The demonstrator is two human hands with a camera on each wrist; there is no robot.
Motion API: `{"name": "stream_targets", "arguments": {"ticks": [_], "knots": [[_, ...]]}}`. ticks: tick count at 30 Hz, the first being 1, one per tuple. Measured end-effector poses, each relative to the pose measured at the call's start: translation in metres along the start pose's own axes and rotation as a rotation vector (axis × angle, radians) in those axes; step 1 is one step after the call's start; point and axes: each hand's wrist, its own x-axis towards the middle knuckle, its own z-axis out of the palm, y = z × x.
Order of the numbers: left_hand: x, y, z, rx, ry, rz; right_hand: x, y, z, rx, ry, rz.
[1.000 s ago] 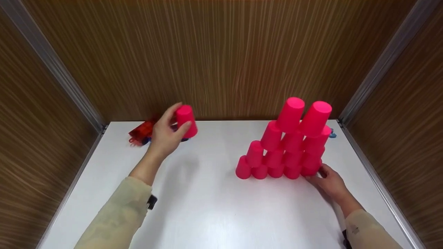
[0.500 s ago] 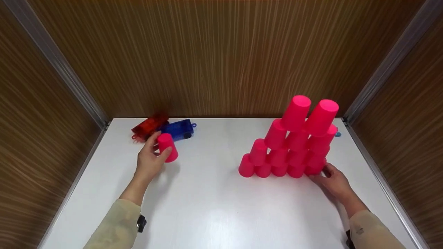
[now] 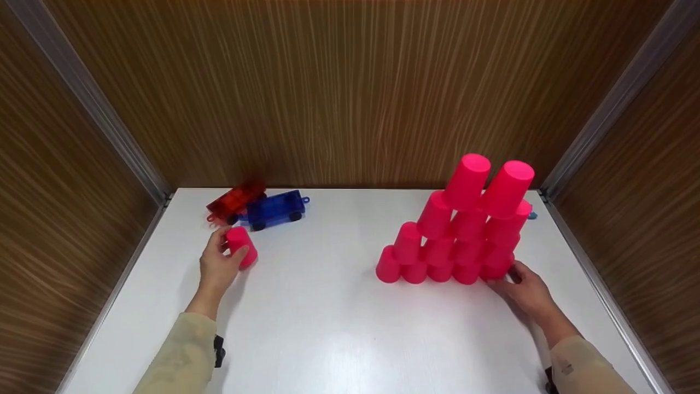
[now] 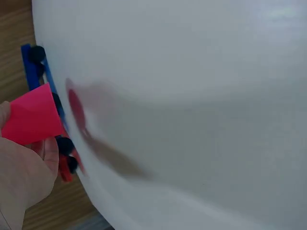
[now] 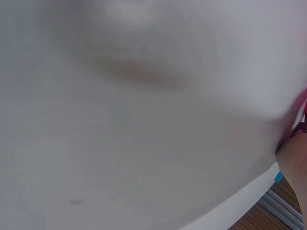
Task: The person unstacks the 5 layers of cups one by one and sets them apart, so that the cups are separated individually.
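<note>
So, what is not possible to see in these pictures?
Head view: the rest of the light-blue object, behind the stacked pink cups.
Head view: some fingertips of the right hand, behind the bottom-right cup.
Right wrist view: most of that hand, past the right edge.
Head view: part of the red toy wagon, behind the blue wagon.

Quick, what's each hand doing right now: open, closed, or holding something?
Left hand: holding a cup in the air.
Right hand: holding the bottom right cup of the stack.
</note>
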Motion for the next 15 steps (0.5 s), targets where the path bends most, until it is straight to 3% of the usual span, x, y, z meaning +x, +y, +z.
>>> {"name": "stream_targets", "arguments": {"ticks": [7,15], "knots": [[0.009,-0.01,-0.024,-0.002,0.055,-0.115,0.002,0.002,0.001,-0.013,0.006,-0.008],[0.013,-0.01,-0.035,-0.003,0.057,-0.108,0.0,0.003,-0.001,-0.011,0.009,-0.004]]}}
